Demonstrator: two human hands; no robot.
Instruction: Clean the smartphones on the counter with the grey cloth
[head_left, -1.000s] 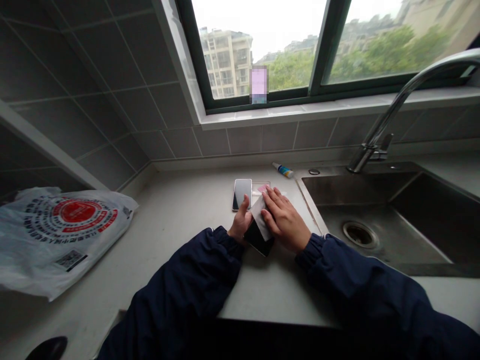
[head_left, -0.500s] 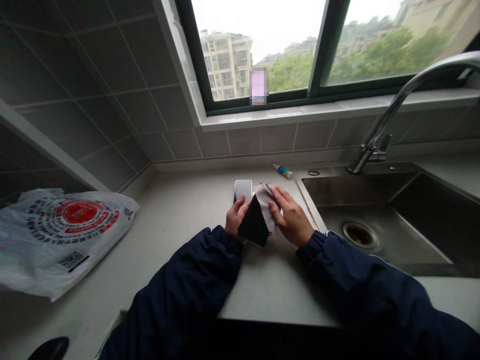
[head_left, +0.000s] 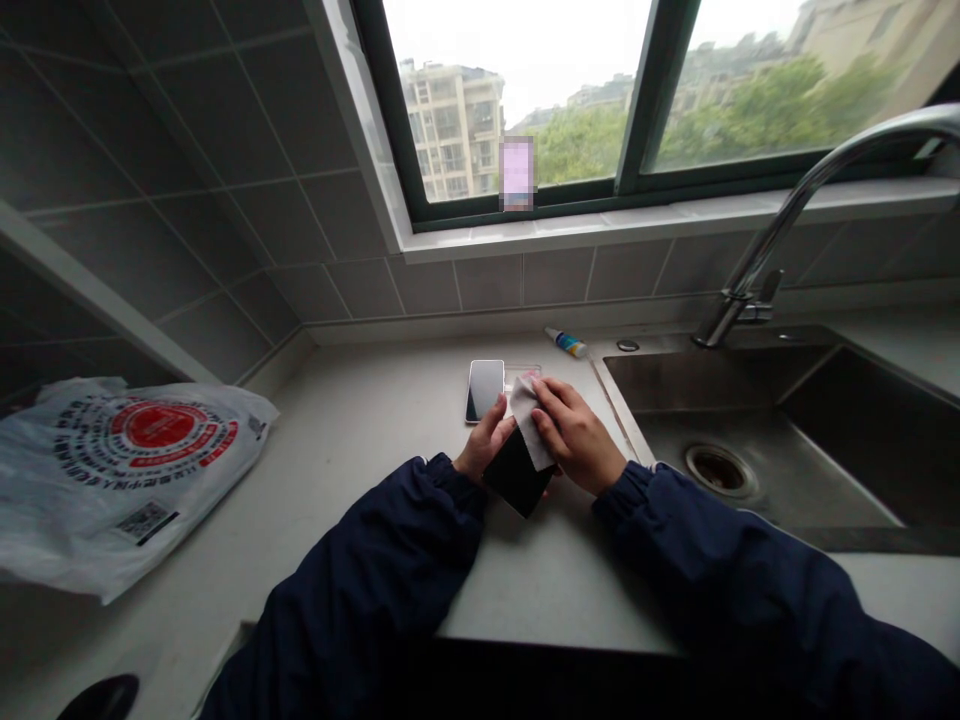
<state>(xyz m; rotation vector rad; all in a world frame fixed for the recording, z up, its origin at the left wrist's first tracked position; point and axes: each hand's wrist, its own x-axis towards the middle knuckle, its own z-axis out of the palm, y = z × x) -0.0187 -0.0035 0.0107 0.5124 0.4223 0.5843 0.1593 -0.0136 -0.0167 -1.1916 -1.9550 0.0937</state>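
Observation:
My left hand [head_left: 482, 447] is closed around a black-screened smartphone [head_left: 517, 482], which is tilted over the counter. A light grey cloth [head_left: 531, 430] lies against the phone's upper part, pinched in the fingers of my right hand [head_left: 577, 435]. Part of the screen is hidden beneath the cloth and those fingers. Just beyond my left thumb, a second phone [head_left: 485, 391] with a pale rim lies flat on the counter. Beside it is a clear, thin-edged item [head_left: 529, 369], partly covered by the cloth and my right hand; I cannot make out its kind.
A small blue-and-white tube [head_left: 568, 343] lies near the back of the counter [head_left: 360, 420]. To the right are a steel sink [head_left: 660, 400] and its curved tap [head_left: 780, 225]. A printed white plastic bag [head_left: 127, 470] sits at the left. A window is ahead.
My right hand has shifted the cloth over the phone, and more of the cloth is drawn up. The held phone has moved slightly right and down, uncovering the phone on the counter.

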